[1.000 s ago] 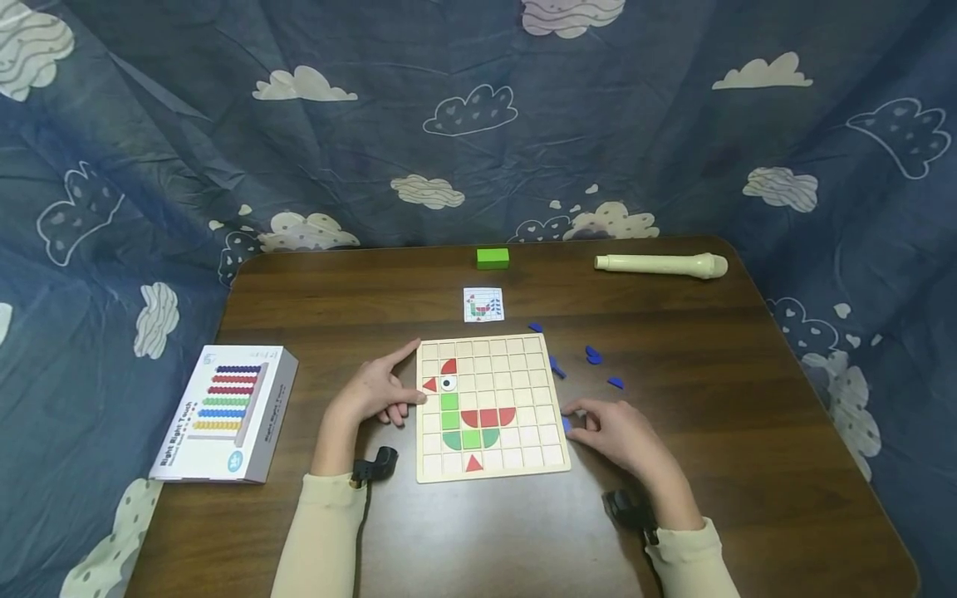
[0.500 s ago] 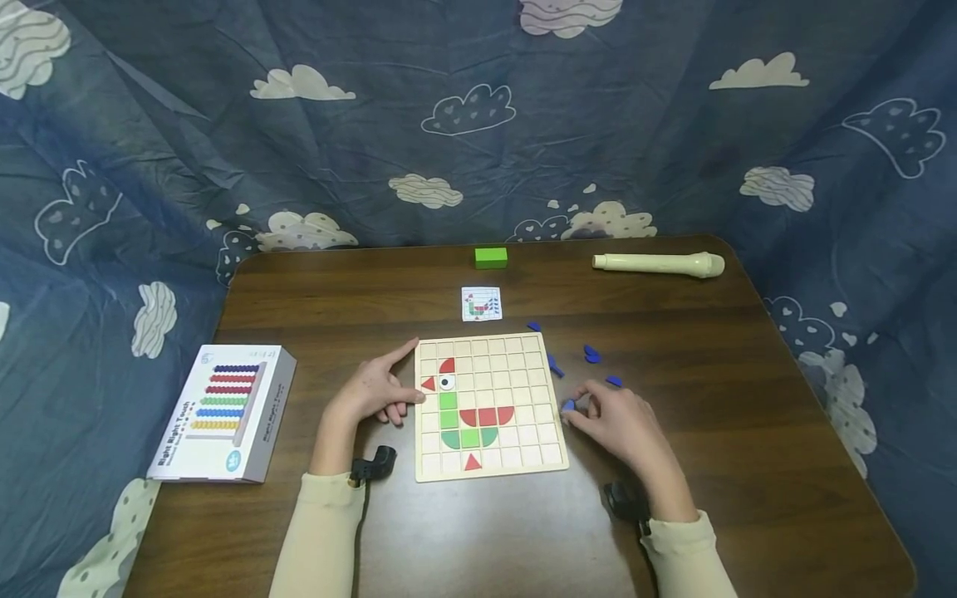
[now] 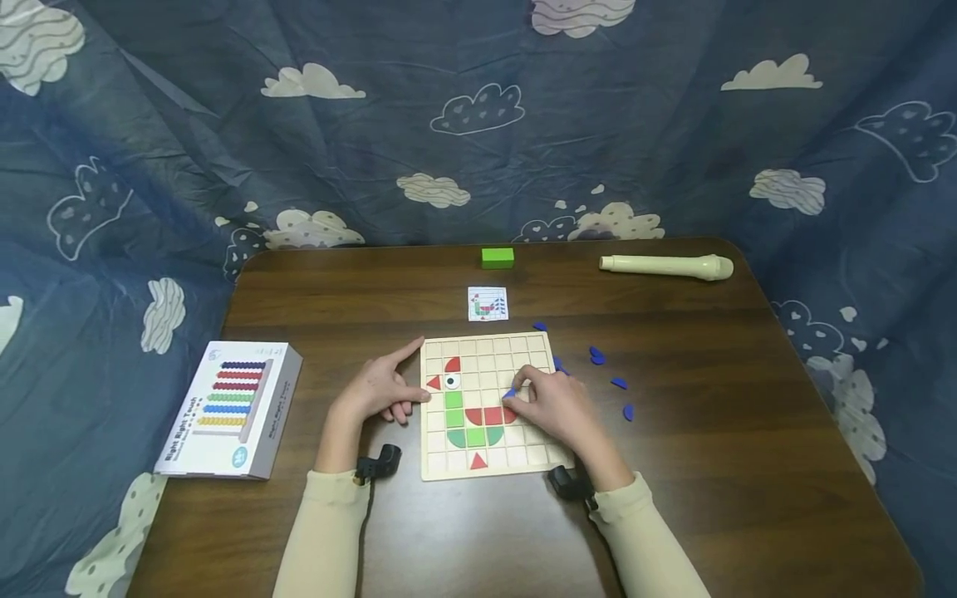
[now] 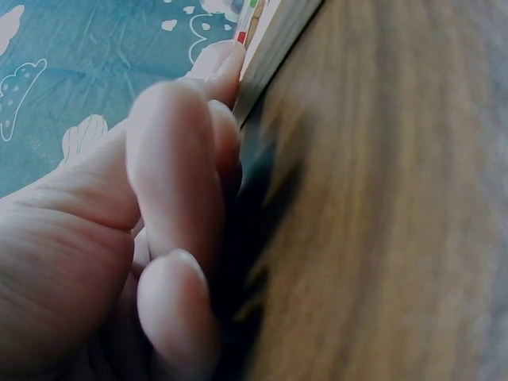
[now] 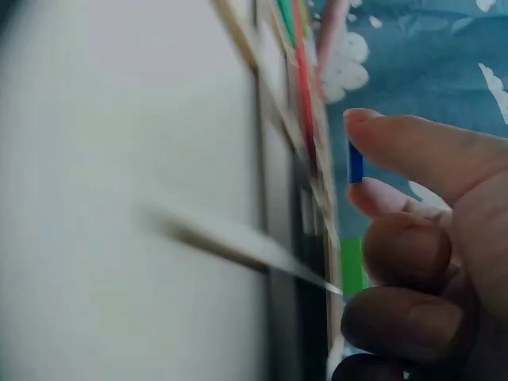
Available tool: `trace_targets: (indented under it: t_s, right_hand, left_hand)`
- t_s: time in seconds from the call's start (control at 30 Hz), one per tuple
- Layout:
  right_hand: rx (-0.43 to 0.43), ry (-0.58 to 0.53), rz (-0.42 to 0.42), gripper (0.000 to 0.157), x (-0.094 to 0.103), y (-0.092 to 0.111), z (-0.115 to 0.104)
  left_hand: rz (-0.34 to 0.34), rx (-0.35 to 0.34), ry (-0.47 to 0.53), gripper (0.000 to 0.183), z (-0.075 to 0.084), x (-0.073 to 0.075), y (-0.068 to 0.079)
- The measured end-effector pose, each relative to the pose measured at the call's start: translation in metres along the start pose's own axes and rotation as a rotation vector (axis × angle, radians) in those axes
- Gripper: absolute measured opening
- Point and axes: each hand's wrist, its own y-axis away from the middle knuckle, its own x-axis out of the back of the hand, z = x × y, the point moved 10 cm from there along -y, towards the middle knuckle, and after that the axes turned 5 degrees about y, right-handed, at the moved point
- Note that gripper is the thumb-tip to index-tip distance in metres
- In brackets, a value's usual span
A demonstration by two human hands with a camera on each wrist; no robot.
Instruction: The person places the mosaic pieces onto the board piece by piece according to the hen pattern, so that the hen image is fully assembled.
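A square wooden grid board lies on the table. Red, green and eye-marked flat pieces sit in its left and middle cells, among them a red triangle. My left hand touches the board's left edge with index finger and thumb spread, the other fingers bent under; the left wrist view shows this hand close to the board's side. Above the board's middle right, my right hand pinches a small blue piece between thumb and index finger. The right wrist view shows that blue piece edge-on, just off the board.
Several blue pieces lie right of the board, such as one blue piece. Behind the board are a picture card and a green block. A cream microphone-shaped object lies back right; a white box stands left.
My right hand has picked up a blue piece beside the board's right edge and carried it left over the board. My left hand keeps its place at the left edge.
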Motion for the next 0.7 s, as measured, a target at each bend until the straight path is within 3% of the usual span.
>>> trace_targets:
  t_s: [0.17, 0.7]
  right_hand:
    - [0.009, 0.019, -0.004, 0.027, -0.0073, -0.003, 0.0017]
    - [-0.003, -0.019, -0.019, 0.023, -0.0056, -0.0028, 0.0033]
  left_hand:
    - [0.004, 0.003, 0.003, 0.105, 0.0007, -0.0009, 0.0006]
    - [0.009, 0.0, 0.009, 0.104, 0.0013, -0.0012, 0.002]
